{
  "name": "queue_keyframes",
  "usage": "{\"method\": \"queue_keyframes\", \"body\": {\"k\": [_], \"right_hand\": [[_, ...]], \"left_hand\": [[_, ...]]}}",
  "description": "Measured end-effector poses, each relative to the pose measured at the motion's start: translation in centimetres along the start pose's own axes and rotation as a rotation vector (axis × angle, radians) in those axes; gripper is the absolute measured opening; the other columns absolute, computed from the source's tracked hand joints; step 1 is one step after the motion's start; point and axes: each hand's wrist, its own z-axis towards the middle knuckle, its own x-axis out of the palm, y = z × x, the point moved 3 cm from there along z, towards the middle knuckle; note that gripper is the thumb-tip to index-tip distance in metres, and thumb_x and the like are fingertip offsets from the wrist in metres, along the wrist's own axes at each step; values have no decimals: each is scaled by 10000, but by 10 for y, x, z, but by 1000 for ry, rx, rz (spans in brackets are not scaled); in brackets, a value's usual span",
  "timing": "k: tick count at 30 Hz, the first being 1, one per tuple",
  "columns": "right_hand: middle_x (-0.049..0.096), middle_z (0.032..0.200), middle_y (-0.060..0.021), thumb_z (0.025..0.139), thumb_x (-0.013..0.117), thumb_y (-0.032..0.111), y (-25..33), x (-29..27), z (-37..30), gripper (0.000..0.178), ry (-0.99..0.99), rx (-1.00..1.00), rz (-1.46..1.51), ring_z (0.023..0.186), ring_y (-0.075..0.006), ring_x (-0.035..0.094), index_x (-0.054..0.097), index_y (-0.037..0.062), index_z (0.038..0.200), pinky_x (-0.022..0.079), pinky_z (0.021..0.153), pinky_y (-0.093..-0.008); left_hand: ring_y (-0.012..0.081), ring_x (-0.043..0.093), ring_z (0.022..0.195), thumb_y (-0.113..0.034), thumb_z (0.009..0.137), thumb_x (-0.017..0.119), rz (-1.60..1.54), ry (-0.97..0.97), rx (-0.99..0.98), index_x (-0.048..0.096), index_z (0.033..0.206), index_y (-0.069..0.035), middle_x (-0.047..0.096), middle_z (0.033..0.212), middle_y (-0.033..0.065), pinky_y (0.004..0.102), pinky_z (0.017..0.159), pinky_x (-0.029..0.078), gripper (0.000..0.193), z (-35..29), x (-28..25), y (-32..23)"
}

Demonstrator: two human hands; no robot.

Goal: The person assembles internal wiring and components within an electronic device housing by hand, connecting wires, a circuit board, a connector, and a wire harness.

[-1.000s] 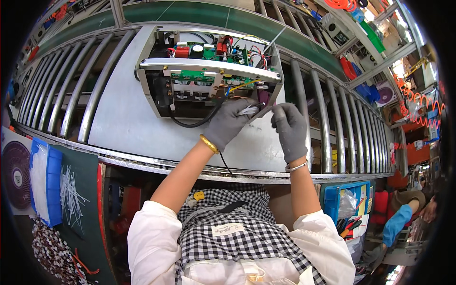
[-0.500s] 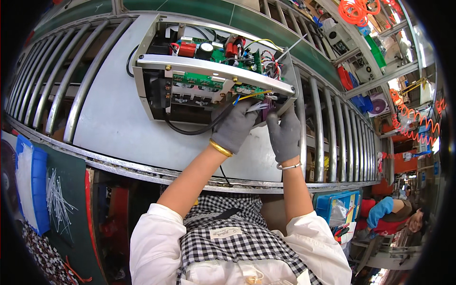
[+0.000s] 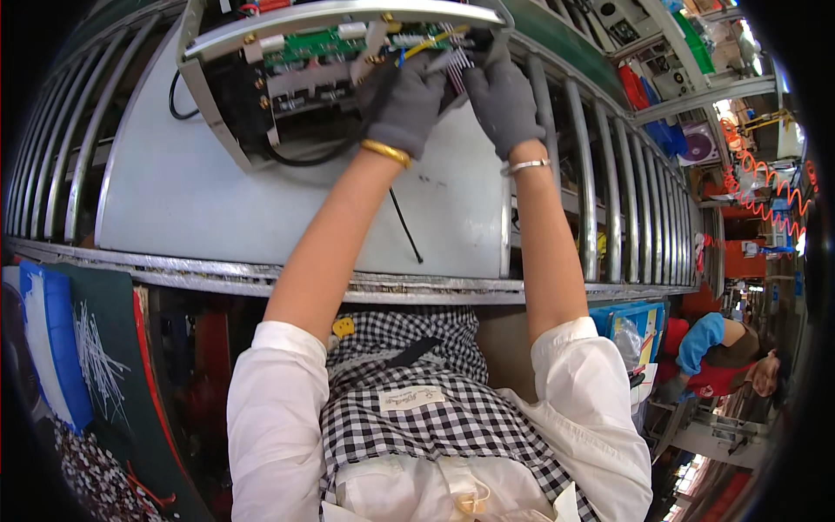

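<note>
An open metal chassis (image 3: 348, 24) with green circuit boards (image 3: 313, 45) stands at the top of the view, its upper part cut off by the picture's edge. Both my hands, in grey gloves, are at its near right corner. My left hand (image 3: 404, 109) is closed, with a pale strip (image 3: 445, 61) at its fingertips. A striped ribbon cable (image 3: 459, 70) runs between the hands. My right hand (image 3: 504, 104) has its thumb against the cable; its other fingers bend out of sight by the side panel. Yellow wire (image 3: 435, 40) and black cable (image 3: 304, 160) lie near my left hand.
The chassis rests on a grey board (image 3: 209, 209) over the conveyor, with metal rollers (image 3: 600, 183) either side. A thin black cord (image 3: 405, 226) lies on the board. White cable ties (image 3: 100, 361) and a blue bin (image 3: 56, 339) sit left. A co-worker (image 3: 718, 357) is at right.
The view has shifted, so chassis, board and hands appear higher and farther left. My hands stay at the same chassis corner, close to the ribbon cable.
</note>
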Motion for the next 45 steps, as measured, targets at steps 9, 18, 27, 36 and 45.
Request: {"method": "queue_keyframes", "body": {"k": [9,18,27,36,45], "right_hand": [[679,950,-255,946,523,371,18,14,17,427,-13,-17,-6,913,-424,653,553,-10,1138,493,857,-511],[682,947,-256,965,464,519,19,7,18,536,-60,-77,34,938,-430,646,643,16,1016,500,836,-502],[677,936,-275,971,456,514,18,10,24,546,-133,-70,-85,936,-439,648,612,-7,1009,507,831,-504],[672,920,-288,976,457,458,22,13,25,507,-168,-65,-45,922,-444,652,575,-28,1061,509,824,-510],[672,901,-284,972,458,418,19,17,22,467,-177,-120,-44,883,-431,654,577,-29,1041,508,798,-510]], "left_hand": [[342,661,993,-273,945,550,62,-86,10,678,1115,-38,694,1064,198,405,869,498,317,25,-12,39],[270,686,912,-264,943,602,-56,-86,-34,700,1089,-35,725,1000,150,358,808,506,288,27,-16,16],[176,670,869,-244,932,641,-144,23,-183,709,1075,-20,737,976,93,316,778,496,275,29,-15,7],[253,672,982,-243,918,632,-19,-88,-207,654,1201,-40,707,1110,140,346,830,498,349,32,-25,-15],[288,677,985,-253,915,638,-17,-93,-23,659,1182,-25,709,1096,163,358,833,503,351,31,-27,-9]]}}
